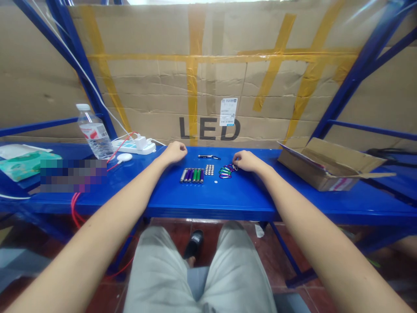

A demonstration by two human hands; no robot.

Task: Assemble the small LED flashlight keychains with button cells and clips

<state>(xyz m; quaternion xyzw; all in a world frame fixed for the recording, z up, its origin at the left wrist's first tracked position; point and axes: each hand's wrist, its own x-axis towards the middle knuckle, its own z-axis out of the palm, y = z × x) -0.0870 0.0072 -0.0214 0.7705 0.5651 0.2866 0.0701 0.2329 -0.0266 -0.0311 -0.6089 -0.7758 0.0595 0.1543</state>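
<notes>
My left hand (177, 152) rests on the blue table, its fingers curled in and nothing visible in them. My right hand (246, 161) has its fingertips pinched at the edge of a fanned group of small carabiners (224, 171), coloured purple, green and blue; it appears to grip one by its ring end. Between the hands lies a slim black penlight-like piece (205, 156) with a clip at one end. Closer to me, several metallic tubes (192, 175) in silver, purple and green stand in a row. Beside them small silver button cells (210, 169) form a grid.
A small white disc (215, 182) lies near the carabiners. To the right is an opened cardboard box (321, 167). On the left are a water bottle (94, 134), a power strip (140, 145), cables and a tissue pack (29, 163). A large carton (146, 95) backs the table.
</notes>
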